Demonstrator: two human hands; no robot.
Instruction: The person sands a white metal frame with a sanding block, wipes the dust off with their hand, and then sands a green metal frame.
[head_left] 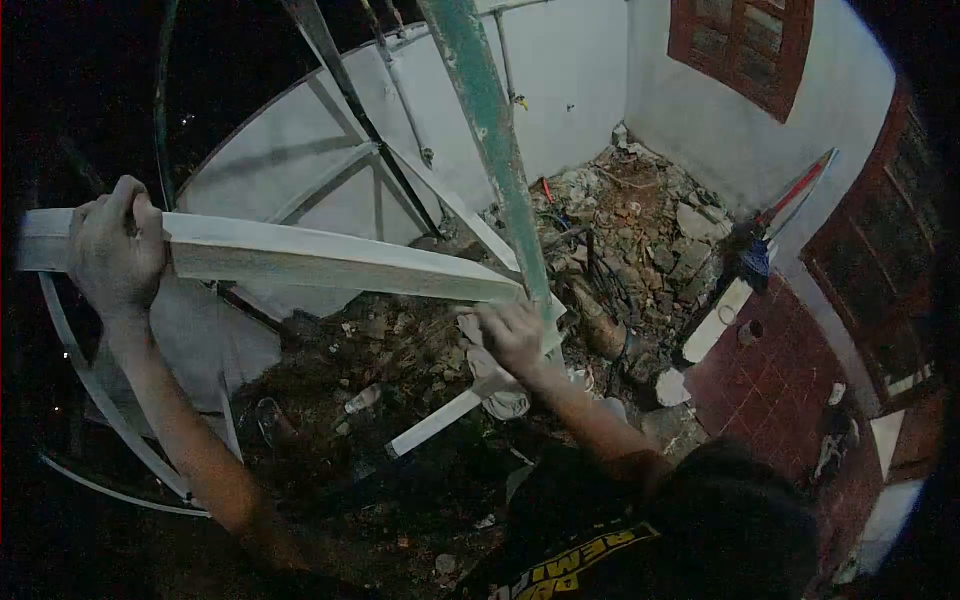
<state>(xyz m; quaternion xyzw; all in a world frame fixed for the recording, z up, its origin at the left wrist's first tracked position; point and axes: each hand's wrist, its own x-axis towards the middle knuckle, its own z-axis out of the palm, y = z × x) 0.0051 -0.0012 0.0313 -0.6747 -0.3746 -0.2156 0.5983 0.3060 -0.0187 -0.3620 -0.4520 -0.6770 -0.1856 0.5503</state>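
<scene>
My left hand (pixel 115 245) is wrapped over the left end of a long white beam (pixel 330 258). The beam runs across the view to a worn green post (pixel 490 130), which stands tilted. At their meeting place is my right hand (pixel 515 335), its fingers curled in beside the beam's right end. What those fingers hold, if anything, is hidden. Just below this hand hangs or lies a pale, crumpled cloth-like piece (pixel 505 400). A shorter white bar (pixel 435 422) slants down to the left beneath it.
Broken rubble (pixel 640 220) covers the ground by the white wall (pixel 570 60). Thin metal bars (pixel 340 85) cross at upper left. On the right are a red tiled floor (pixel 750 370), a blue-bristled broom (pixel 757 258) and a white block (pixel 718 320).
</scene>
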